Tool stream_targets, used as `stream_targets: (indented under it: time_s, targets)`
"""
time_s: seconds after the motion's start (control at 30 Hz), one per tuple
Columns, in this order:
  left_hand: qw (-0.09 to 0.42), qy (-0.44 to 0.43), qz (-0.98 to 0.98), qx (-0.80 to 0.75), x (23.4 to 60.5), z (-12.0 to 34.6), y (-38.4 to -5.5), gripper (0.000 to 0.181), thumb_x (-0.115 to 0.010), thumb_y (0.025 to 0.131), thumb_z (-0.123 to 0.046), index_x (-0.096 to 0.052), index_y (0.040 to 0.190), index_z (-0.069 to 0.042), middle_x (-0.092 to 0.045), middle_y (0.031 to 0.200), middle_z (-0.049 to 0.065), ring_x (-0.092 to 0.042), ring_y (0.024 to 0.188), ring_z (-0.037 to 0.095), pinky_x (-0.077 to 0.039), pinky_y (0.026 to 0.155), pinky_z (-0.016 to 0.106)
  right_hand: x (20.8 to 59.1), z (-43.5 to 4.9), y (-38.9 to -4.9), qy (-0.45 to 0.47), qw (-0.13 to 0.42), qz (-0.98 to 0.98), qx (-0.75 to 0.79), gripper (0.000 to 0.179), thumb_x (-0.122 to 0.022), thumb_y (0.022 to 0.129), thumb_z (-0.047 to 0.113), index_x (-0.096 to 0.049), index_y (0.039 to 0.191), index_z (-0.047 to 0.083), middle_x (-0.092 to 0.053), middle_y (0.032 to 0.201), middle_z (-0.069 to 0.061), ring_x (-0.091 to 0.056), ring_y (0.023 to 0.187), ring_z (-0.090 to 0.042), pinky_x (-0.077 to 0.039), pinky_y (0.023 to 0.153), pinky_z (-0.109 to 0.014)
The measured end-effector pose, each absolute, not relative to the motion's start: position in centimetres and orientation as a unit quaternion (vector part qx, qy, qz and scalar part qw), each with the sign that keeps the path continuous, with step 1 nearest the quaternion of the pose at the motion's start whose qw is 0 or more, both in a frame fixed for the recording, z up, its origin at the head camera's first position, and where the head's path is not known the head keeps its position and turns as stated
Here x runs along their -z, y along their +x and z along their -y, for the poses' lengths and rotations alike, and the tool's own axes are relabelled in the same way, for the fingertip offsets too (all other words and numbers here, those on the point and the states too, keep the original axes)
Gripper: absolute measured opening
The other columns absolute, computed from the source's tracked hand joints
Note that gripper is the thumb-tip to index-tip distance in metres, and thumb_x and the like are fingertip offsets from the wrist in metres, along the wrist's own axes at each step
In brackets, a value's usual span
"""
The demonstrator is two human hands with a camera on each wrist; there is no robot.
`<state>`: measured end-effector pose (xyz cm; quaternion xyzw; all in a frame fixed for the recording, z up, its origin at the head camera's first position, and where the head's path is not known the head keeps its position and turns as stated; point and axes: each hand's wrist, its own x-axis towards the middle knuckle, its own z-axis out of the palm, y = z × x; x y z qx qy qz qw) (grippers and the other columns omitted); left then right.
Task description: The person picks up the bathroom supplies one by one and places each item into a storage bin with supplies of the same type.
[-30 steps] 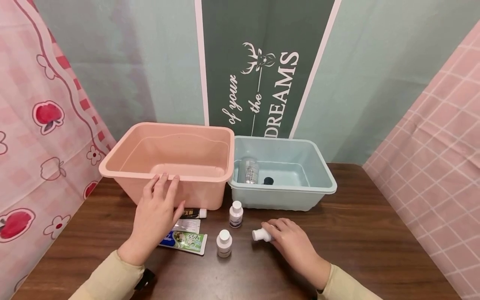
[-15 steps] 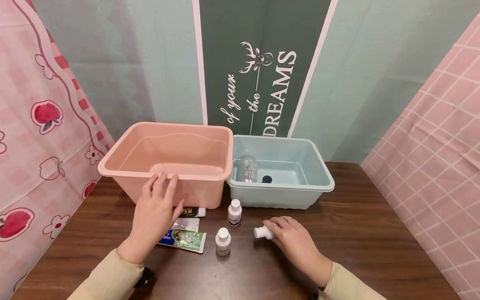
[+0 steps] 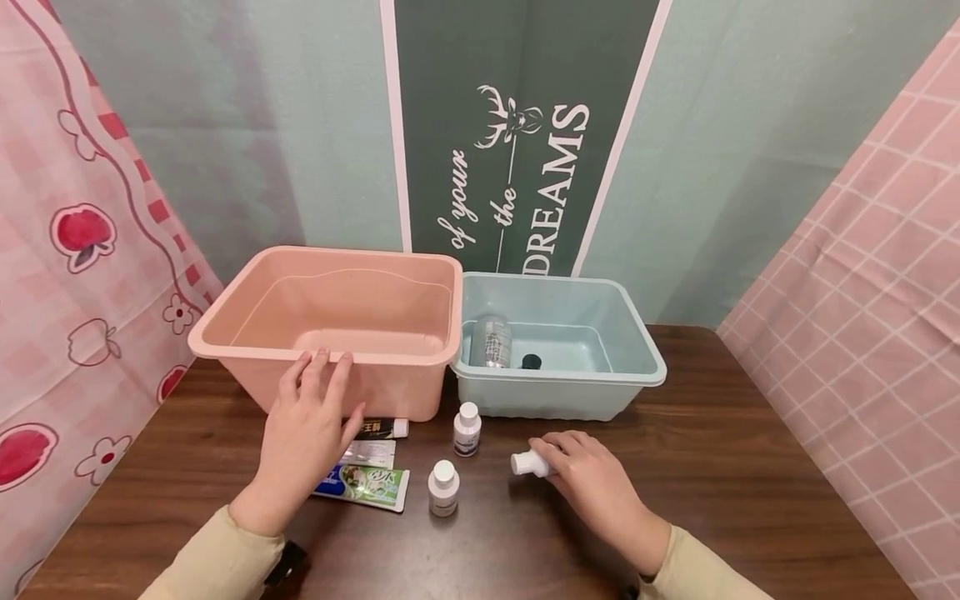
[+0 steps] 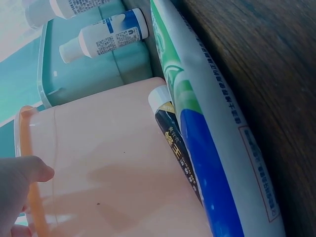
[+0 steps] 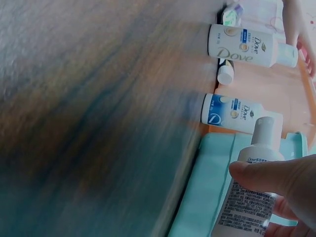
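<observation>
My right hand (image 3: 588, 479) holds a small white Dove bottle (image 5: 247, 210) on its side just over or on the table, cap to the left. In the right wrist view my thumb lies across its label. Two more white Dove bottles, one nearer (image 3: 443, 492) and one farther back (image 3: 467, 432), stand upright to its left. My left hand (image 3: 303, 437) touches the front rim of the pink bin (image 3: 397, 387) with outstretched fingertips, thumb before its wall. Beneath that hand lie a green-and-blue tube (image 3: 371, 486), a pale packet or tube (image 3: 372, 454) and a black tube (image 4: 173, 136), partly hidden.
A light blue bin (image 3: 555, 396) stands against the pink one's right side. Inside it are a clear bottle (image 3: 492, 342) with a printed label and a small black round piece (image 3: 532, 362). Cloth hangs behind and at both sides of the wooden table (image 3: 735, 450).
My right hand has shifted slightly to the right with the bottle in it. The left hand keeps its place at the rim, and the head view has drifted a little.
</observation>
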<state>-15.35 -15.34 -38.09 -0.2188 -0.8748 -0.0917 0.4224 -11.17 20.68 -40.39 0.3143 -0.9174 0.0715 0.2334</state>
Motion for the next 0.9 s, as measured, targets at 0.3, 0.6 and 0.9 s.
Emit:
stream_targets:
  time_s: [0.3,0.6,0.9]
  targets:
    - [0.406,-0.219,0.882,0.092,38.1,15.4,-15.2,0.057,-0.041,0.089,-0.037,-0.045,0.131,0.002,-0.043,0.122,0.034,-0.039,0.110,0.055,-0.038,0.088,0.058,40.2,-21.2,-11.1,0.309,0.238,0.918,-0.068,0.051,-0.085,0.059,0.007,-0.069,0.107,0.013,-0.064,0.099,-0.001,-0.059,0.092,-0.021,-0.050,0.078,-0.036]
    - [0.414,-0.219,0.878,0.092,38.1,15.3,-15.2,0.057,-0.036,0.091,-0.040,-0.047,0.129,0.002,-0.045,0.121,0.032,-0.041,0.109,0.053,-0.042,0.082,0.058,40.3,-22.4,-10.9,0.305,0.250,0.917,-0.065,0.052,-0.085,0.057,0.007,-0.069,0.106,0.012,-0.064,0.096,-0.001,-0.060,0.089,-0.021,-0.050,0.076,-0.036]
    - [0.422,-0.221,0.874,0.093,38.0,15.3,-15.2,0.059,-0.029,0.094,-0.042,-0.048,0.128,0.002,-0.045,0.119,0.033,-0.041,0.108,0.054,-0.040,0.086,0.058,40.4,-22.9,-10.7,0.298,0.253,0.918,-0.061,0.052,-0.085,0.056,0.006,-0.069,0.106,0.011,-0.064,0.096,-0.001,-0.060,0.089,-0.021,-0.050,0.075,-0.036]
